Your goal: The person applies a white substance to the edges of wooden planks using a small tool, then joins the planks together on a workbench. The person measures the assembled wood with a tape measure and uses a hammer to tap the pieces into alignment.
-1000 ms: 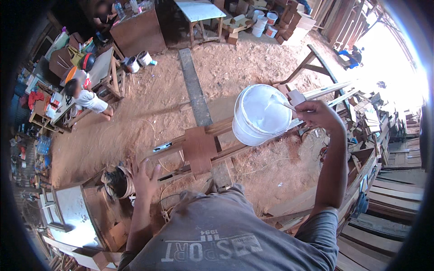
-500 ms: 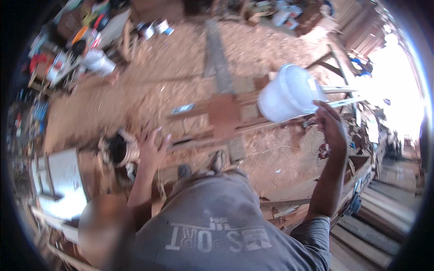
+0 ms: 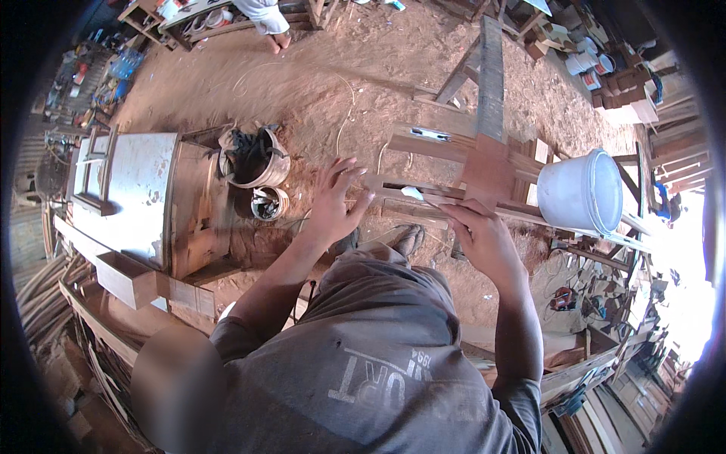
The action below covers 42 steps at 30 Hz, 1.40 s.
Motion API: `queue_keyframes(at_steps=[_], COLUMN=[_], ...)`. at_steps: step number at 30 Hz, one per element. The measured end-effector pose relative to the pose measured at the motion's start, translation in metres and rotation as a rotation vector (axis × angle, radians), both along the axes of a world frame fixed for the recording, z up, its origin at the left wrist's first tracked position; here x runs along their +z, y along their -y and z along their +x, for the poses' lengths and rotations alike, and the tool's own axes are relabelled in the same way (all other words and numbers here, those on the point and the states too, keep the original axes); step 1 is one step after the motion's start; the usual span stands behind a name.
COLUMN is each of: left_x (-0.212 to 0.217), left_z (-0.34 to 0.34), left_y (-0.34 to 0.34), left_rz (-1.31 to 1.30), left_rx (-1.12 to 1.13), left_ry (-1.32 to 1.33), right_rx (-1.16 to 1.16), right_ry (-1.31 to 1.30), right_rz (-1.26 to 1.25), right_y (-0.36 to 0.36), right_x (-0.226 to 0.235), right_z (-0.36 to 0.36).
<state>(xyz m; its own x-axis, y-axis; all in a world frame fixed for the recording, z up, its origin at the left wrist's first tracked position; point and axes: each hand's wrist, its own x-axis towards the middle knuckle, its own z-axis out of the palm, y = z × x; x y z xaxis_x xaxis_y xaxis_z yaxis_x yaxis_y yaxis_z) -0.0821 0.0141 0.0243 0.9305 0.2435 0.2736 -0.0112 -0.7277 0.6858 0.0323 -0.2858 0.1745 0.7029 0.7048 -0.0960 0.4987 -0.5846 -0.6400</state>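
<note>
My right hand [image 3: 484, 238] is closed on a thin stick-like tool with a white tip [image 3: 413, 193]; the tip points left, over a wooden rail [image 3: 423, 191], and its exact kind is unclear. My left hand [image 3: 333, 200] is raised near the rail's left end, fingers spread, holding nothing. To the right of my right hand, a whitish plastic bucket [image 3: 563, 193] appears tilted on the wooden pieces, its rim turned to the right. A reddish-brown board [image 3: 486, 170] lies across the rails beyond my right hand. Farther off, a light metallic-looking tool [image 3: 431, 134] rests on another wooden piece.
On the left, a large bucket [image 3: 261, 170] with dark contents and a smaller bucket [image 3: 268, 204] stand beside a pale-topped wooden table [image 3: 128, 193]. A dark beam [image 3: 490, 83] runs away from the board. Another person's legs [image 3: 276, 38] show at the far edge.
My right hand has left the bucket's rim and come left toward the rail, where it now holds the white-tipped tool. The whole view has swung left. My left hand stays open.
</note>
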Motion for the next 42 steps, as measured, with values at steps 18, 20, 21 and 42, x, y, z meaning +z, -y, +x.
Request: queue_keyframes(at_steps=[18, 20, 21, 42], left_x=[0.007, 0.010, 0.010, 0.012], left_z=[-0.036, -0.035, -0.034, -0.028], left_y=[-0.001, 0.002, 0.004, 0.055], left_rz=[-0.076, -0.071, -0.071, 0.228], left_rx=[0.038, 0.027, 0.019, 0.023], left_ry=[-0.065, -0.067, -0.065, -0.115], right_rx=[0.184, 0.203, 0.213, 0.103], right_ry=[0.025, 0.035, 0.038, -0.036], right_rz=[-0.306, -0.338, -0.342, -0.655], right_y=[-0.056, -0.053, -0.051, -0.057], right_x=[-0.029, -0.034, -0.039, -0.029], right_z=[0.031, 0.037, 0.041, 0.086])
